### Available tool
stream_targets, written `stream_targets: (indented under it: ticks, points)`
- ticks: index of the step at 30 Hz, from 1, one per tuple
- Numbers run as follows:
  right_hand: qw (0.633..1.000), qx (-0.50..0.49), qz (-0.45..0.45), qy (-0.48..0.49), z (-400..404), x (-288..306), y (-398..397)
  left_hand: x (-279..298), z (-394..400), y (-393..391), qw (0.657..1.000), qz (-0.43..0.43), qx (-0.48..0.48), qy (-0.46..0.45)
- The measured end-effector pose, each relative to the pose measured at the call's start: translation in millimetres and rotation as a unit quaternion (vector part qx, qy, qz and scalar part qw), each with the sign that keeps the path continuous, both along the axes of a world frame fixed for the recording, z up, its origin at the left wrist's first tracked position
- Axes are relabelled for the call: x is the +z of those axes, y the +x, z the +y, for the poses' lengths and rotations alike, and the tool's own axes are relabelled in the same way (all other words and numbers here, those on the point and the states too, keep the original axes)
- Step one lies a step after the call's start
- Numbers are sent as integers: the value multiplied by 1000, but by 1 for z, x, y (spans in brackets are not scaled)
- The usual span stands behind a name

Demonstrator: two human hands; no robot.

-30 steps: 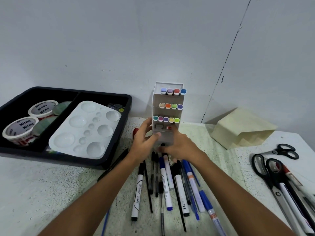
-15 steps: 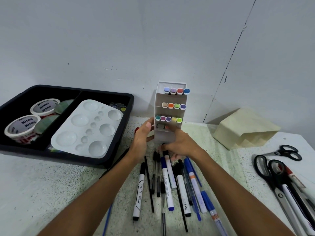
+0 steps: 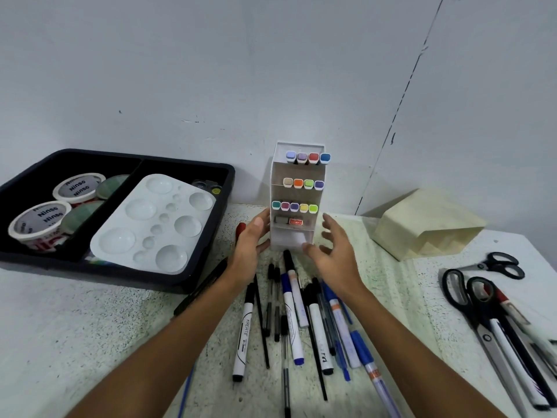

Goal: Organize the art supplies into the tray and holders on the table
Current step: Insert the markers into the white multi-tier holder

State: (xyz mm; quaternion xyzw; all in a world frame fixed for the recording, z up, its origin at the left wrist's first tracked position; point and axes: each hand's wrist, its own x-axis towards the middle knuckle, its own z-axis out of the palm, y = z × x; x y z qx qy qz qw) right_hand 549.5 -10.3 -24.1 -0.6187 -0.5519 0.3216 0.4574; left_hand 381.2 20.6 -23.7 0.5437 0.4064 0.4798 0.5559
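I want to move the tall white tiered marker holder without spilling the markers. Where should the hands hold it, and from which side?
Hold the tall white tiered marker holder low on its two flat side walls, one hand from each side. It stands upright and narrow, with marker caps poking out of the open front, so a low two-sided grip probably keeps it steady. The left hand already touches the left wall.

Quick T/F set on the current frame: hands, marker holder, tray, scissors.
1. The left hand touches the side of the white tiered marker holder. True.
2. The right hand grips a blue pen. False: it holds nothing, its fingers spread beside the holder.
3. The white plastic paint palette lies in the black plastic tray. True.
4. The black-handled scissors lie inside the tray. False: they lie on the table, right of the beige box.
5. The holder's top row has four markers. True.
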Motion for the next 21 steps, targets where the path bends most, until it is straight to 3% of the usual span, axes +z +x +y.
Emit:
stream_targets:
  ticks: [3,16,21]
  points:
    - [997,69,36,17,1,3,-7,2,0,3,1000,4,-7,-9]
    - [995,87,52,2,20,-8,-10,8,3,-2,999,3,23,-37]
    - [995,99,17,-26,8,-11,1,-2,-24,-4,994,79,70,6]
